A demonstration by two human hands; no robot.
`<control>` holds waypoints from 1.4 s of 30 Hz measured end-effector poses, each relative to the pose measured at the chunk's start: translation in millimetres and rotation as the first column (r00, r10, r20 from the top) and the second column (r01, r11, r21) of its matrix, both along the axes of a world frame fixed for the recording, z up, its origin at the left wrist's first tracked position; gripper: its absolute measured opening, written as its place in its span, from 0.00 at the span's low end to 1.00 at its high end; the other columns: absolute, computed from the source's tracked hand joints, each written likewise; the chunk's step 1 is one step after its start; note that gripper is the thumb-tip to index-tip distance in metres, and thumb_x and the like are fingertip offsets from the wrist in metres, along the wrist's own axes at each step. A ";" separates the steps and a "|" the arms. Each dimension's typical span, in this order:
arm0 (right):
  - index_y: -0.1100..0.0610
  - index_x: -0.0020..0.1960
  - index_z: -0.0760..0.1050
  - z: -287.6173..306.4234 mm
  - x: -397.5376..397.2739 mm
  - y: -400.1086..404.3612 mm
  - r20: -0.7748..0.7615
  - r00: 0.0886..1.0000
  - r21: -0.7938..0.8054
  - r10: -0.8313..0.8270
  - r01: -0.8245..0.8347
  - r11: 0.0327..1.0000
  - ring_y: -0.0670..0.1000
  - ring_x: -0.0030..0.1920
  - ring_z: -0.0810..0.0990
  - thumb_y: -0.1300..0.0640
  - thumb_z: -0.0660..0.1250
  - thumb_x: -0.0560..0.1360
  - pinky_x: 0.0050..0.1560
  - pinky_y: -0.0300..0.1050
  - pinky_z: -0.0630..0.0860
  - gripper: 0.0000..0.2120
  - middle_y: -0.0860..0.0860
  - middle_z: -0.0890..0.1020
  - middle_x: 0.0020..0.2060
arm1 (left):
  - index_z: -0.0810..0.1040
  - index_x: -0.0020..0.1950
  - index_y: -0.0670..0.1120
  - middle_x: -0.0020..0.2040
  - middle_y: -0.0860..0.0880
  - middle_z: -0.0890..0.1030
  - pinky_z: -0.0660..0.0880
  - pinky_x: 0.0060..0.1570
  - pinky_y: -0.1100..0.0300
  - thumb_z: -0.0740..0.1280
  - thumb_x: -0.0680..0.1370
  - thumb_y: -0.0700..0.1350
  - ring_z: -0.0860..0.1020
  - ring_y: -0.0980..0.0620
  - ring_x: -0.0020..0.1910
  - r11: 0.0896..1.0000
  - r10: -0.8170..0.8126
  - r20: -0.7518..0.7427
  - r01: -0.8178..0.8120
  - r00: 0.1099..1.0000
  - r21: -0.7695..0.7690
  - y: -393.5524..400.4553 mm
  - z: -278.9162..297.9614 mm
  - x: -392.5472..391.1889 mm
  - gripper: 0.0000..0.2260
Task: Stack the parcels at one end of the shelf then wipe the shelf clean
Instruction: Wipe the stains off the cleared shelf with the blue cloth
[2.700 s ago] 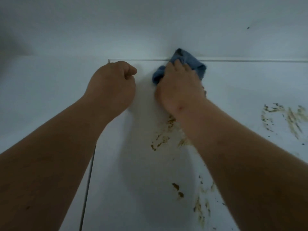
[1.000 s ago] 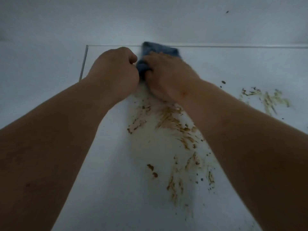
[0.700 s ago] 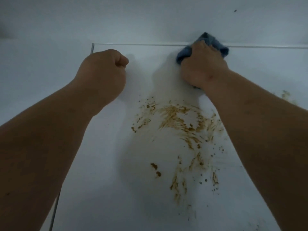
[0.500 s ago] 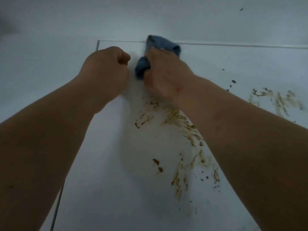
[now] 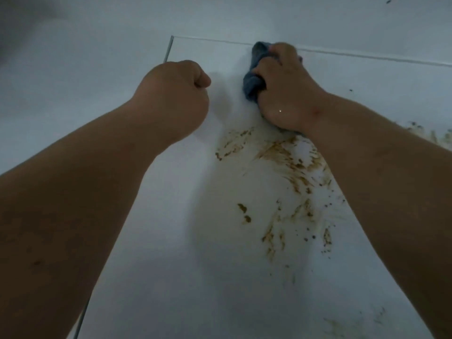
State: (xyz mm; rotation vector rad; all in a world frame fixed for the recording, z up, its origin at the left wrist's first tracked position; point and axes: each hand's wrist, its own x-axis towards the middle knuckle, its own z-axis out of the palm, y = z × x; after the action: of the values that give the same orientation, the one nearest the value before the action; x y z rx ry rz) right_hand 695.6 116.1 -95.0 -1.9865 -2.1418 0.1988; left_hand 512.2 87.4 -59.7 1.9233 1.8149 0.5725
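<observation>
The left hand [image 5: 175, 99] is curled into a fist that holds nothing, set down near the back left corner of the white shelf [image 5: 151, 277]; whether it presses on the surface or hangs just above it cannot be told. The right hand [image 5: 285, 94] has its fingers bunched round a blue cloth [image 5: 253, 84] and bears it down on the shelf close to the back edge, where the shelf meets the pale wall [image 5: 244, 18]. The cloth sticks out to the left of the hand and a bit of it shows beyond the fingertips, right at the back edge. The two hands are apart, with bare white shelf between them. Just in front of the right hand lie brown smears [image 5: 291, 165], streaked and speckled, running down toward the near edge beside the right forearm. More brown marks [image 5: 437, 135] show at the far right. A thin dark line runs along the shelf's left side. No parcels show anywhere in the view.
</observation>
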 end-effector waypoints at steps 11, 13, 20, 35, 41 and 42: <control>0.58 0.53 0.77 23.2 -29.7 -71.6 -0.213 0.910 -0.139 0.356 -0.389 0.910 0.49 0.54 0.74 0.60 0.62 0.73 0.48 0.39 0.68 0.10 0.50 0.76 0.54 | 0.79 0.60 0.49 0.62 0.46 0.76 0.67 0.50 0.61 0.60 0.79 0.40 0.75 0.47 0.59 0.997 0.011 -0.090 -0.004 0.996 0.074 -26.4 -5.7 -18.5 0.14; 0.55 0.52 0.73 21.7 -23.1 -60.9 -0.233 0.940 -0.062 0.250 -0.271 0.961 0.50 0.54 0.70 0.57 0.63 0.73 0.51 0.41 0.67 0.08 0.51 0.71 0.57 | 0.78 0.62 0.49 0.65 0.47 0.74 0.67 0.51 0.62 0.60 0.79 0.41 0.74 0.47 0.60 0.997 0.018 -0.089 -0.011 0.996 0.082 -29.5 -6.8 -23.8 0.14; 0.57 0.72 0.67 15.8 -84.1 -73.2 -0.153 0.963 -0.152 0.220 -0.243 0.958 0.57 0.64 0.73 0.58 0.57 0.80 0.57 0.43 0.69 0.20 0.56 0.75 0.66 | 0.76 0.65 0.49 0.64 0.46 0.75 0.70 0.51 0.59 0.61 0.79 0.41 0.74 0.48 0.57 0.998 -0.016 -0.082 0.021 0.997 0.062 -53.2 -9.5 -44.2 0.15; 0.60 0.68 0.70 1.9 -90.2 -139.7 0.002 0.995 -0.073 -0.102 0.102 0.992 0.59 0.68 0.70 0.57 0.54 0.79 0.67 0.53 0.65 0.19 0.58 0.71 0.69 | 0.72 0.69 0.49 0.69 0.47 0.73 0.67 0.64 0.57 0.60 0.80 0.41 0.70 0.47 0.67 0.985 -0.175 -0.147 0.174 0.974 -0.021 -105.6 -2.5 -58.9 0.18; 0.51 0.78 0.58 -8.2 -127.2 -187.9 0.010 0.978 -0.052 0.206 -0.205 0.977 0.50 0.78 0.55 0.51 0.53 0.80 0.78 0.52 0.50 0.27 0.48 0.59 0.78 | 0.77 0.63 0.46 0.61 0.43 0.78 0.68 0.53 0.58 0.59 0.77 0.37 0.75 0.45 0.59 0.967 -0.255 -0.199 0.244 0.946 -0.079 -121.9 2.0 -59.5 0.16; 0.51 0.79 0.56 -8.6 -119.7 -189.7 0.011 0.978 -0.064 0.210 -0.209 0.976 0.49 0.78 0.54 0.51 0.52 0.80 0.78 0.51 0.50 0.27 0.47 0.58 0.79 | 0.77 0.64 0.46 0.62 0.43 0.78 0.68 0.54 0.58 0.59 0.78 0.38 0.74 0.45 0.60 0.964 -0.266 -0.215 0.254 0.940 -0.082 -124.0 1.8 -60.7 0.16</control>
State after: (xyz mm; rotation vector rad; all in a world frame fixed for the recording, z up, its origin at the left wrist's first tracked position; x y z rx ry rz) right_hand 575.9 -73.6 -103.7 -1.7971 -2.3836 0.2861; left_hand 451.6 -36.6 -57.9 2.2183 1.6432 0.2234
